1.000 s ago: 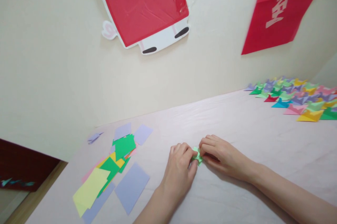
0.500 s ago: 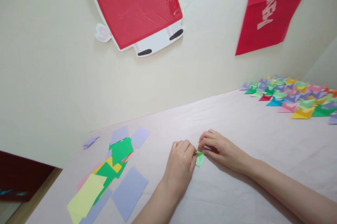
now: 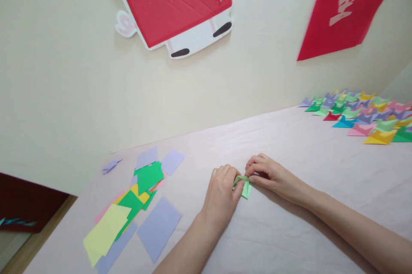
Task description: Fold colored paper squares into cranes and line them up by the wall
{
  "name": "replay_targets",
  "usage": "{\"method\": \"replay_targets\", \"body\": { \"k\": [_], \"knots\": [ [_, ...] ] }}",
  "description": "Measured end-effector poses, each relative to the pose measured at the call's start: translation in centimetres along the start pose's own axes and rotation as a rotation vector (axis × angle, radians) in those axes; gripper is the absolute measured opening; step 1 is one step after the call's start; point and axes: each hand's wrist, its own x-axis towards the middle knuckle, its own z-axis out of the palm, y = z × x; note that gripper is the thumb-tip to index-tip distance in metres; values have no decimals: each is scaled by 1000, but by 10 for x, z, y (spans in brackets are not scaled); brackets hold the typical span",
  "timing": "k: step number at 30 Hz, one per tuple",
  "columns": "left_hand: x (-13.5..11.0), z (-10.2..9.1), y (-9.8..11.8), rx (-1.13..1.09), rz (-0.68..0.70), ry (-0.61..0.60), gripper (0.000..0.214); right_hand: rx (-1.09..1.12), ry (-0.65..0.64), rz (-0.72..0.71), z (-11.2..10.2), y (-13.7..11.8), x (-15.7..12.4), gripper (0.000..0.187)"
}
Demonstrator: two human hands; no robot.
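A small piece of light green folded paper (image 3: 245,186) lies between my two hands on the pale pink table (image 3: 289,222). My left hand (image 3: 222,197) rests on the table with its fingers curled, pinching the paper's left side. My right hand (image 3: 272,177) comes in from the right and pinches the paper's right edge with closed fingertips. Both forearms stretch back toward the lower right.
Loose flat sheets of purple, green, yellow and pink paper (image 3: 135,205) are scattered at the left. Several folded coloured paper figures (image 3: 363,115) cover the far right of the table. Red posters (image 3: 175,1) hang on the cream wall behind. The table's left edge drops to a floor.
The green paper has been turned and worked between my fingers, now showing a wider folded flap. Both hands stay together at the same spot; the view has shifted slightly.
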Motion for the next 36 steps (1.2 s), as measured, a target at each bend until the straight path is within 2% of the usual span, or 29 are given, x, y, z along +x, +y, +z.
{"method": "replay_targets", "body": {
  "k": [8, 12, 19, 25, 30, 36],
  "knots": [
    [-1, 4, -2, -71, -31, 16, 15, 20, -16, 54, 0, -2, 4, 13],
    [-1, 5, -1, -41, -47, 16, 16, 75, -59, 26, -2, 1, 4, 19],
    [0, 6, 4, 133, 7, -21, 12, 48, -7, 52, 2, 3, 5, 17],
    [3, 7, 9, 264, 16, -52, 10, 40, -12, 72, 1, 1, 5, 14],
    [4, 6, 7, 169, -47, -41, 10, 41, -5, 79, 2, 0, 7, 10],
    [9, -8, 1, -132, -113, -85, 14, -73, -42, 108, 2, -2, 13, 6]
  ]
}}
